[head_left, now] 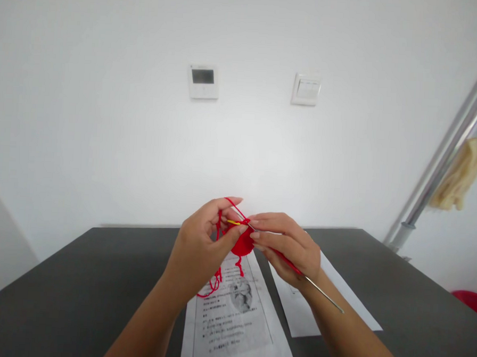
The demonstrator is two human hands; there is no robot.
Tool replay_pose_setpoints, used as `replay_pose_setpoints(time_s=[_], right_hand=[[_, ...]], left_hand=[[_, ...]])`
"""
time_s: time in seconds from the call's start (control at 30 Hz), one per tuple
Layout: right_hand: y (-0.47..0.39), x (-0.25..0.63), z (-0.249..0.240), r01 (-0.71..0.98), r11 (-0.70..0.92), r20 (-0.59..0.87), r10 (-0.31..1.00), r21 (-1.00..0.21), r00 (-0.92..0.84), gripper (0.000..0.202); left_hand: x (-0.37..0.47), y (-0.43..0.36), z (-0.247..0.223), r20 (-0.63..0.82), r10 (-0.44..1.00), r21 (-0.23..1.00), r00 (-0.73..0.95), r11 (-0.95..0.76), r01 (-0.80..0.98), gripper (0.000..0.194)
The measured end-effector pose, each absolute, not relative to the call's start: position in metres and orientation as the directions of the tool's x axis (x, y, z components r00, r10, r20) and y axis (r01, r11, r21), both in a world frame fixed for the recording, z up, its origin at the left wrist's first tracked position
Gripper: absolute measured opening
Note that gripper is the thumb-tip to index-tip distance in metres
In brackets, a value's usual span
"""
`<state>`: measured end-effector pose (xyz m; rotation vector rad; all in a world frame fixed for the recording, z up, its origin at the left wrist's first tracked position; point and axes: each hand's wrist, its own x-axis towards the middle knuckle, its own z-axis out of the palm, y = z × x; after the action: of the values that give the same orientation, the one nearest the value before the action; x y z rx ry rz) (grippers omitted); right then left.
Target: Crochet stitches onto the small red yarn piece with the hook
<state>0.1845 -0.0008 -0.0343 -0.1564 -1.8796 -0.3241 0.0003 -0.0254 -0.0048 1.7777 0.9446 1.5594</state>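
Observation:
My left hand [205,235] pinches a small red crochet piece [243,245] between thumb and fingers. Red yarn [234,204] runs over its raised index finger and hangs in loose strands below. A yellow stitch marker or similar slim piece [233,222] sits at the top edge of the work. In my right hand [289,242] is a metal crochet hook [323,295] with a red grip; its tip meets the top edge of the red piece. A short red tail dangles from the bottom of the work. The exact stitch is hidden by the fingers.
On the dark table [56,291] beneath my hands lies a printed sheet [230,338] with a picture, and a second white sheet [303,315] is under my right forearm. A white wall stands behind. At right are a metal pole [443,162], a hanging pale yellow glove [460,174] and a red object [472,301].

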Motion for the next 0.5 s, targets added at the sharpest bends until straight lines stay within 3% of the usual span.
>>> replay_pose_setpoints(time_s=[0.17, 0.27, 0.37, 0.5], right_hand=[[0.006, 0.187, -0.039, 0.27, 0.932, 0.936, -0.15, 0.242, -0.32, 0.043], [0.011, 0.183, -0.048, 0.305, 0.929, 0.955, -0.125, 0.208, -0.27, 0.048], [0.013, 0.175, -0.056, 0.358, 0.919, 0.976, -0.101, 0.166, -0.194, 0.045], [0.006, 0.166, -0.051, 0.403, 0.914, 0.987, 0.014, 0.052, -0.16, 0.034]], left_hand=[[0.006, -0.017, -0.003, 0.359, 0.919, 0.913, 0.161, -0.31, -0.267, 0.041], [0.013, -0.013, -0.006, 0.278, 0.937, 0.896, 0.213, -0.173, -0.408, 0.045], [0.018, -0.01, -0.012, 0.35, 0.931, 0.876, 0.105, -0.286, -0.388, 0.042], [0.012, -0.001, -0.02, 0.526, 0.85, 0.847, 0.028, -0.52, -0.112, 0.034]])
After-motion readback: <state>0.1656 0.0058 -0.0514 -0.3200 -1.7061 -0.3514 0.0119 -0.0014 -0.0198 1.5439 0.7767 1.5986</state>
